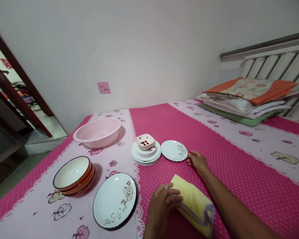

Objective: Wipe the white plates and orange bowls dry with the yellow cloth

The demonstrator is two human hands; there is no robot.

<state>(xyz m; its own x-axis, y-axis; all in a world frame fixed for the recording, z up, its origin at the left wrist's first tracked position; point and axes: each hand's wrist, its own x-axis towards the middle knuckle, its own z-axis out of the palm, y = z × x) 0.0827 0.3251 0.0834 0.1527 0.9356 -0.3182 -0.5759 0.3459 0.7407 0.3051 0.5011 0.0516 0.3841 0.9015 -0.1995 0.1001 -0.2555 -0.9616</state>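
Observation:
My left hand [163,200] grips the near end of a folded yellow cloth [193,204] that lies on the pink bed sheet. My right hand [197,161] reaches forward, fingers curled, its fingertips at the near right rim of a small white floral plate [173,150]; I cannot see whether it grips the rim. Just left of that plate stands a stack of small white plates [146,156] with a small square red-patterned dish [145,141] on top.
A large white floral plate [114,200] lies near left. Stacked orange-rimmed bowls [74,175] sit further left, a pink basin [97,132] behind them. Folded bedding [246,98] lies by the headboard at right. The bed edge and a doorway are at left.

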